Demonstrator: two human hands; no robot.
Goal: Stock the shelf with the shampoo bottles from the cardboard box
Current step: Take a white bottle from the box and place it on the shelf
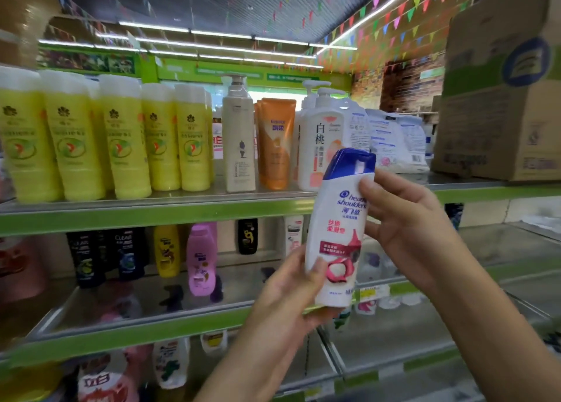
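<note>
- The shampoo bottle (340, 228) is held upright in the air between both hands, in front of the green-edged shelf (151, 213), label toward the camera and blue cap on top.
- The left hand (291, 292) grips the lower body, thumb curled across the front just above the base, taking what looks like most of the weight.
- The right hand (406, 219) steadies the upper part, fingertips bent onto the shoulder just under the cap (a light touch, I judge, more guide than grip).
- The bottle is probably rigid, glossy plastic, and moderately heavy if full; smooth sides could slip, so the waist is the safest hold, not the cap.
- The cardboard box (498, 98) sits on the shelf up and to the right of the right hand; yellow bottles (127, 137) stand well left of the left hand.
</note>
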